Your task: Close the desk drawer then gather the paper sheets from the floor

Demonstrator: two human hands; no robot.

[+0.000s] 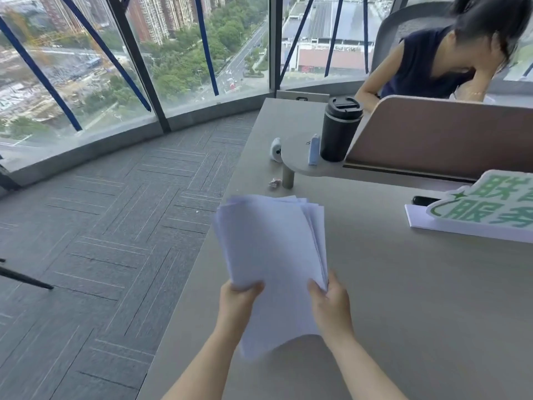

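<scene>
White paper sheets [274, 255]: loose fanned stack, held above the left edge of the pale wood-grain desk [403, 298].
Left hand [240, 298]: closed on the stack's lower left edge, thumb on top.
Right hand [328, 298]: closed on the lower right edge, fingers curled over the sheets.
Surroundings: black lidded tumbler [340, 128] and pale blue slim object [314, 150] on a raised shelf; white rounded gadget [275, 150] and crumpled wrapper [274, 183] on the desk; green-and-white sign [484, 209] at right, cut off by the frame.
Floor: grey patterned carpet [115, 226], left of the desk.
Hidden: desk drawer is out of view; seated person [427, 62] is partly behind the brown divider panel [447, 137].
</scene>
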